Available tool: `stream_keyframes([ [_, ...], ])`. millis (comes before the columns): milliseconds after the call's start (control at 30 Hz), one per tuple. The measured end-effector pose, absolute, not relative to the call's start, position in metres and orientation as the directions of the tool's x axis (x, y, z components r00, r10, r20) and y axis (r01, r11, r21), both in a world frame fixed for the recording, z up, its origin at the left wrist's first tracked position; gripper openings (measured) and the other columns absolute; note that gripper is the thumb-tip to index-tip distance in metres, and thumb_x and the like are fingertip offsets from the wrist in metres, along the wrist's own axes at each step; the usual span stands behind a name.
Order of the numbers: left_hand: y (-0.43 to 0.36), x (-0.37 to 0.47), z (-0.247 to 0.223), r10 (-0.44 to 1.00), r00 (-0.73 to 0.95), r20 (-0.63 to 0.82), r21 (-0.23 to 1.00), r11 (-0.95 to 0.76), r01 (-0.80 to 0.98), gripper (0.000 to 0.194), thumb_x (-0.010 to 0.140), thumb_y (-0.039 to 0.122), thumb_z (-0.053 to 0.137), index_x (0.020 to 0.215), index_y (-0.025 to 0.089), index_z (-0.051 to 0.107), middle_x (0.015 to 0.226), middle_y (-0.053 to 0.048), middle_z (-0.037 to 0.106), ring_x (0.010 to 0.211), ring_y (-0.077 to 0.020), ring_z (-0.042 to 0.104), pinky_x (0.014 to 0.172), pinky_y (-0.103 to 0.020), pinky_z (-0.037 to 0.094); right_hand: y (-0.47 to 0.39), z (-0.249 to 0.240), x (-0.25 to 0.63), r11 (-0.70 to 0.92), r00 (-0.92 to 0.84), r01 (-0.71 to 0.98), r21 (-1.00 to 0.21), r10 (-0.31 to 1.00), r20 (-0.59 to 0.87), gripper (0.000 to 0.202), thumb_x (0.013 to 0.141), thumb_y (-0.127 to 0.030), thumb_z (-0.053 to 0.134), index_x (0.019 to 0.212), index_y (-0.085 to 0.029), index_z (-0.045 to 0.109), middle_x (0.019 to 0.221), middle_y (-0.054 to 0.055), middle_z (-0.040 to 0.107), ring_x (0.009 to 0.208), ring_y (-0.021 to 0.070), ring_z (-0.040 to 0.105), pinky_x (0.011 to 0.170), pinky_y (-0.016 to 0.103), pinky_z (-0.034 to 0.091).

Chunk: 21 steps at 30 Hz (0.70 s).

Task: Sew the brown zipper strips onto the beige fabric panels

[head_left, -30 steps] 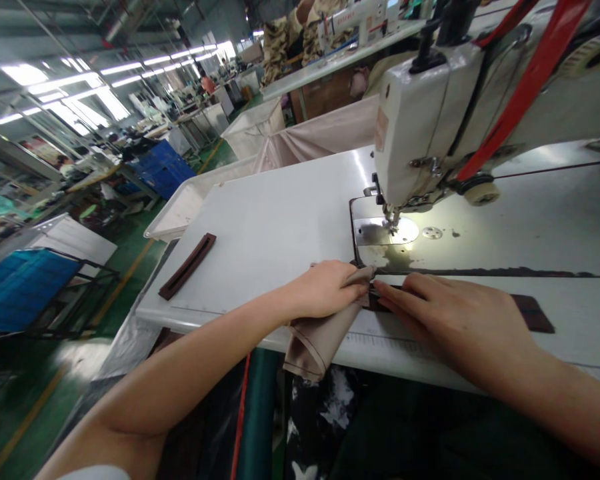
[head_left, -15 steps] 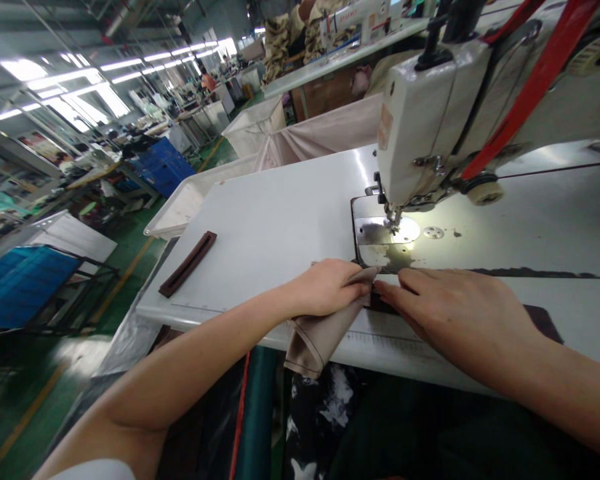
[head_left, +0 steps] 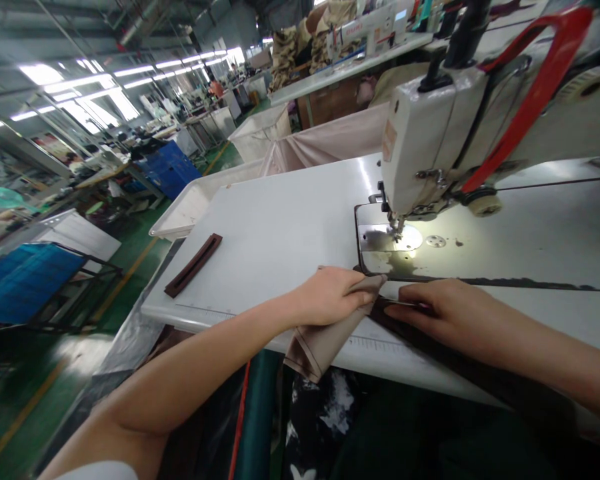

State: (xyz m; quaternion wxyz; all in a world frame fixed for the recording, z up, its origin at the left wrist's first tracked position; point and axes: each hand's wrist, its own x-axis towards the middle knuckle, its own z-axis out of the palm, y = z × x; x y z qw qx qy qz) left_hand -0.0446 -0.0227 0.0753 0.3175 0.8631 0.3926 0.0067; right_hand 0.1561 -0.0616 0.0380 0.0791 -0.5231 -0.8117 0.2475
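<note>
"Both clamped?"
"Left hand (head_left: 330, 298), yes: pinched on taupe cloth (head_left: 327, 341) that overhangs the near edge of the worktop (head_left: 275, 233)."
"And the right hand (head_left: 453, 310)?"
"Over the dark strip (head_left: 433, 350); can't tell its grip."

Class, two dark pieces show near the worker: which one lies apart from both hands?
The slotted brown strip, near the left end of the white table; the other dark piece shows under the right hand.

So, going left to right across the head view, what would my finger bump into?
Green fan → brown strip → left hand gripping beige cloth → right hand → dial.
</note>
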Motion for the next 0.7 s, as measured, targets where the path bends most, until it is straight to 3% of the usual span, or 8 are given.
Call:
stream_keyframes([
  [167,-0.022,-0.047,0.07,0.697,0.69,-0.194,0.597,-0.474,0.647,0.017,0.093,0.025,0.053,0.081,0.016,0.062,0.074,0.001,0.064,0.075,-0.016,0.06,0.066,-0.024,0.044,-0.061,0.035,0.159,0.338,-0.465,0.765,-0.548,0.879,-0.107,0.038,0.088,-0.047,0.039,0.059,-0.022,0.045,0.057,0.003,0.055,0.055,0.0183,0.052,0.053,0.03,0.032],
  [267,-0.018,-0.048,0.07,0.675,0.71,-0.201,0.596,-0.491,0.635,0.016,0.093,0.023,0.054,0.082,0.015,0.063,0.076,0.0,0.065,0.075,-0.0159,0.06,0.068,-0.024,0.043,-0.061,0.029,0.16,0.365,-0.421,0.83,-0.422,0.906,-0.043,0.036,0.086,-0.048,0.045,0.061,-0.023,0.049,0.054,0.002,0.053,0.052,0.0187,0.051,0.052,0.029,0.028],
  [367,-0.015,-0.047,0.074,0.659,0.715,-0.233,0.541,-0.523,0.659,0.023,0.088,0.036,0.062,0.083,0.014,0.062,0.078,-0.002,0.065,0.076,-0.0186,0.061,0.066,-0.026,0.043,-0.061,0.026,0.16,0.361,-0.365,0.891,-0.277,0.93,0.038,0.03,0.084,-0.046,0.055,0.066,-0.022,0.054,0.056,0.002,0.057,0.053,0.0205,0.053,0.051,0.029,0.025],
  [433,-0.015,-0.046,0.078,0.633,0.734,-0.246,0.486,-0.575,0.659,0.028,0.081,0.04,0.071,0.083,0.014,0.061,0.08,-0.003,0.065,0.077,-0.0204,0.061,0.067,-0.027,0.043,-0.063,0.025,0.161,0.376,-0.369,0.894,-0.244,0.926,0.077,0.026,0.084,-0.043,0.057,0.07,-0.022,0.057,0.061,0.003,0.061,0.055,0.0218,0.056,0.051,0.029,0.026],
  [567,-0.017,-0.041,0.088,0.578,0.775,-0.255,0.379,-0.678,0.63,0.006,0.086,0.019,0.062,0.081,0.016,0.063,0.082,-0.003,0.066,0.079,-0.019,0.061,0.07,-0.027,0.042,-0.063,0.024,0.164,0.474,-0.45,0.849,-0.234,0.88,0.151,0.022,0.086,-0.038,0.058,0.072,-0.02,0.057,0.066,0.003,0.063,0.058,0.0222,0.059,0.051,0.029,0.03],
  [700,-0.016,-0.034,0.099,0.539,0.778,-0.323,0.289,-0.726,0.623,0.008,0.086,0.016,0.059,0.082,0.017,0.065,0.082,-0.004,0.066,0.077,-0.0206,0.06,0.065,-0.027,0.04,-0.061,0.023,0.167,0.617,-0.57,0.758,-0.212,0.784,0.247,0.02,0.09,-0.03,0.053,0.072,-0.02,0.056,0.065,0.002,0.06,0.058,0.0192,0.057,0.052,0.029,0.035],
])
